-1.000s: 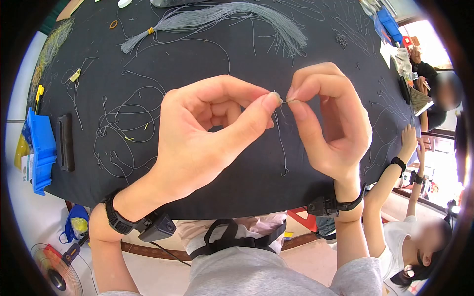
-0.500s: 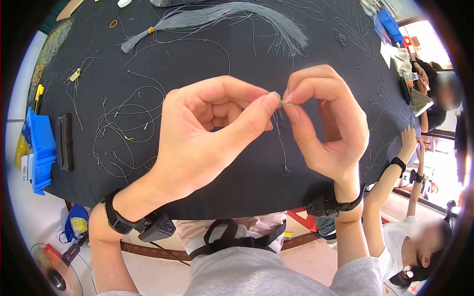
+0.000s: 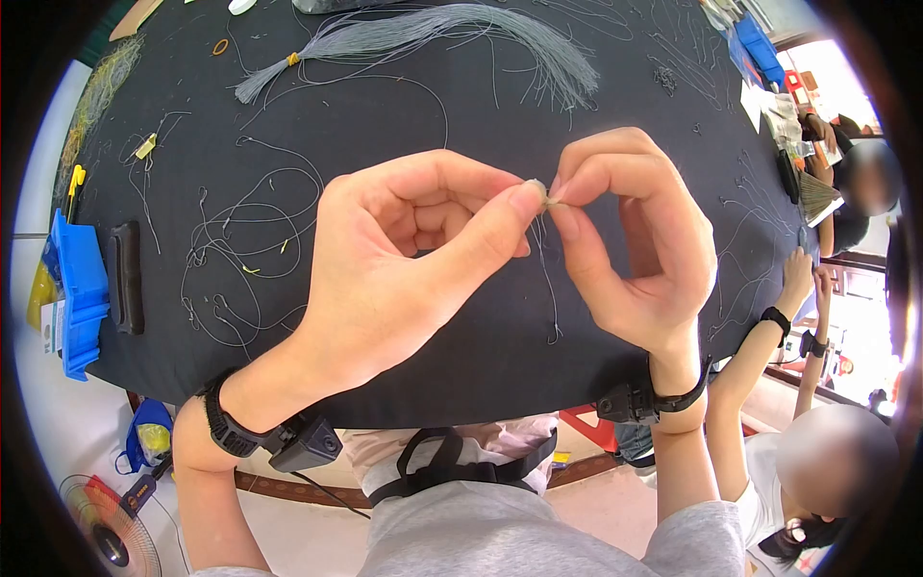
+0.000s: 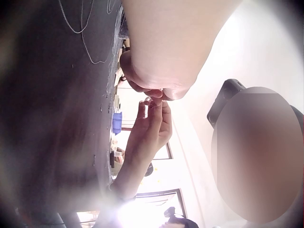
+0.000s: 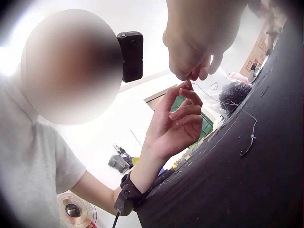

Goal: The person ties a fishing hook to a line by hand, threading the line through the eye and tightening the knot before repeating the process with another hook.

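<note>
My left hand point(image 3: 385, 269) pinches a thin grey fishing line point(image 3: 546, 260) between thumb and index finger, above the dark table. A small pale bit point(image 3: 537, 183) shows at the thumb tip. Thumb and index finger of my right hand point(image 3: 649, 240) pinch a short end of line right beside the left fingertips. From the pinch the line hangs down to a small fish hook point(image 3: 555, 336). In the right wrist view the same hook point(image 5: 247, 148) shows dark and curved below the hands. The fingertips largely hide the spot where the line is held.
A tied bundle of grey line point(image 3: 423, 38) lies across the back of the dark table point(image 3: 461, 385). Loose looped lines with hooks point(image 3: 216, 231) are at left, near a blue tray point(image 3: 79, 288) and a black case point(image 3: 127, 279). Other people's arms point(image 3: 755, 361) reach in at right.
My right hand has shifted slightly left, so its fingertips now nearly meet the left ones. The left hand stays nearly still. A person at the lower right has moved their head.
</note>
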Motion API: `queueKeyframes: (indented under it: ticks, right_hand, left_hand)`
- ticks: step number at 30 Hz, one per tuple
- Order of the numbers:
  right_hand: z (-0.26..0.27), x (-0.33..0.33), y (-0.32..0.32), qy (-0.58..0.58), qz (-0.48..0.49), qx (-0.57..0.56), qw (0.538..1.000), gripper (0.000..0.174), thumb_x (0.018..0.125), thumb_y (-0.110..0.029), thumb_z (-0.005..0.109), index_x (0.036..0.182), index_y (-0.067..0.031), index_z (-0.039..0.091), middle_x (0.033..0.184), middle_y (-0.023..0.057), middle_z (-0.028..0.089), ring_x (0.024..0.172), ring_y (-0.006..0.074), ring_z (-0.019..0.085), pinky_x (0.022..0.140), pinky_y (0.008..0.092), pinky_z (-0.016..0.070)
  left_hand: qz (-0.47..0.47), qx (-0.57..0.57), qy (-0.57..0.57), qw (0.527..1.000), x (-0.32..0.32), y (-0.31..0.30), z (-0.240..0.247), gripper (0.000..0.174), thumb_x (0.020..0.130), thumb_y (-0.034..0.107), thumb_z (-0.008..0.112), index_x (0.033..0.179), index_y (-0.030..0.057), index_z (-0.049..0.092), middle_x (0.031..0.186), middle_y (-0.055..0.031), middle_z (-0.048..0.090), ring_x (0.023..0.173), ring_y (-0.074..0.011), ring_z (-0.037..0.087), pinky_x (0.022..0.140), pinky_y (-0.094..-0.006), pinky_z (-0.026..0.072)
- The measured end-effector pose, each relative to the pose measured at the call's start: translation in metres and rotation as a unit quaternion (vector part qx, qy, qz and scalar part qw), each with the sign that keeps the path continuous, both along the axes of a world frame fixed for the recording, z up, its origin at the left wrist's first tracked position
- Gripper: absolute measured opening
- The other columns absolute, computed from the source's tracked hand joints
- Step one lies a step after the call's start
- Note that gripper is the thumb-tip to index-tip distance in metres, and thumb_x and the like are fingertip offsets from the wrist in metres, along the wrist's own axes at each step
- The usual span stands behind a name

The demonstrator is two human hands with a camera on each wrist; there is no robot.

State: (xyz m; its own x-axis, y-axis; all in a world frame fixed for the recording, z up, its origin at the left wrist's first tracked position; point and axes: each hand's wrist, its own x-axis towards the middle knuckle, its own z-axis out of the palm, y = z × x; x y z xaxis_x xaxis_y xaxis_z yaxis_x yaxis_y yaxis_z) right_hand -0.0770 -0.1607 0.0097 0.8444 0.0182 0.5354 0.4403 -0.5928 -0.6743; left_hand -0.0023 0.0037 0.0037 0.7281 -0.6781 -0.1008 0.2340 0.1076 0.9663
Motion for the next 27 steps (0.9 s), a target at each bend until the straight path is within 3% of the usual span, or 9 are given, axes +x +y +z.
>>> queueKeyframes:
  ticks: [10,15,18,21,27]
  right_hand:
    - [-0.0026,-0.0005,-0.0008,0.018,0.007,0.029,0.999,0.022,0.075,0.016,0.054,0.093,0.0041,0.051,0.090,0.0141,0.056,0.081,0.0170,0.053,0.072,0.0264,0.0436]
    - [-0.0040,-0.0008,-0.0020,0.029,0.017,0.073,0.997,0.019,0.078,0.013,0.054,0.094,0.0041,0.051,0.091,0.0130,0.055,0.082,0.0165,0.052,0.075,0.0265,0.0417]
    - [-0.0037,-0.0011,-0.0019,0.037,0.016,0.088,0.995,0.018,0.079,0.013,0.053,0.095,0.0041,0.051,0.091,0.0126,0.055,0.083,0.0163,0.051,0.076,0.0266,0.0412]
    - [-0.0025,-0.0014,-0.0018,0.042,0.016,0.085,0.995,0.019,0.079,0.014,0.053,0.095,0.0041,0.051,0.092,0.0123,0.055,0.084,0.0164,0.051,0.076,0.0265,0.0412]
    - [-0.0028,-0.0013,-0.0020,0.043,0.016,0.079,0.996,0.020,0.078,0.015,0.052,0.095,0.0042,0.051,0.091,0.0119,0.055,0.085,0.0168,0.052,0.076,0.0268,0.0414]
  left_hand:
    - [0.001,-0.004,-0.009,1.000,-0.0007,-0.0015,-0.0025,0.014,0.087,0.011,0.062,0.095,-0.0005,0.065,0.073,-0.0047,0.063,0.047,-0.0004,0.044,0.040,-0.0146,0.0303]
    - [0.029,0.017,-0.087,0.996,0.0002,-0.0005,-0.0020,0.013,0.087,0.007,0.062,0.096,-0.0013,0.064,0.076,-0.0033,0.064,0.053,-0.0011,0.049,0.044,-0.0150,0.0356]
    - [0.025,0.019,-0.215,0.976,-0.0002,-0.0001,-0.0058,0.011,0.084,0.003,0.063,0.094,-0.0022,0.064,0.076,-0.0027,0.063,0.056,-0.0013,0.051,0.049,-0.0148,0.0383]
    - [0.021,0.034,-0.274,0.961,0.0003,0.0013,-0.0043,0.009,0.082,-0.001,0.064,0.091,-0.0025,0.065,0.075,-0.0029,0.063,0.056,-0.0012,0.051,0.052,-0.0146,0.0385]
    - [0.022,0.036,-0.269,0.962,0.0006,0.0010,-0.0033,0.009,0.081,-0.002,0.064,0.090,-0.0020,0.066,0.074,-0.0029,0.063,0.055,-0.0006,0.049,0.051,-0.0149,0.0373]
